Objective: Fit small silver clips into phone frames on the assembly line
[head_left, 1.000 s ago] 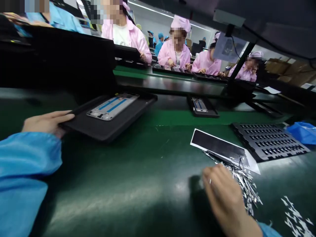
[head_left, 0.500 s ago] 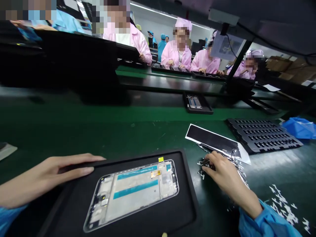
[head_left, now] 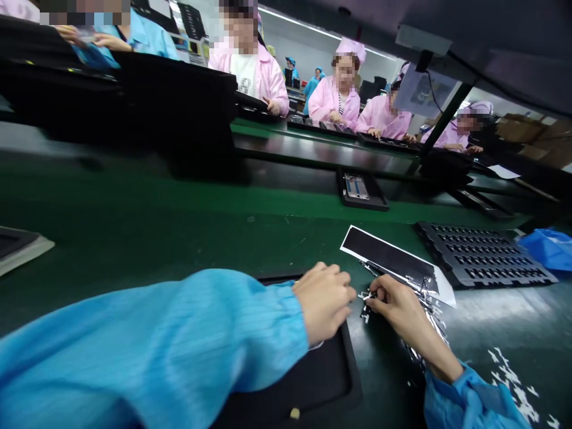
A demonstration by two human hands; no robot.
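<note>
1. Left hand (head_left: 325, 301): fingers curled loosely, resting on the far right corner of the black carrier tray (head_left: 322, 381) at the near edge.
2. Right hand (head_left: 397, 310): fingertips pinched on a small metal strip (head_left: 367, 295), just right of the tray.
3. Heap of metal strips (head_left: 431, 319): under and right of that hand.
4. Black adhesive sheet (head_left: 393, 257): just beyond.

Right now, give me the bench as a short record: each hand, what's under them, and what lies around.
left hand: curled, over the right end of the black tray; what it grips is hidden
right hand: fingers pinching among small metal strips
under the strips: black sheet on white backing
far right: black slotted parts tray, blue bag
on the belt: second tray with a phone frame
near right: white scraps
background: other people at the opposite line
</note>
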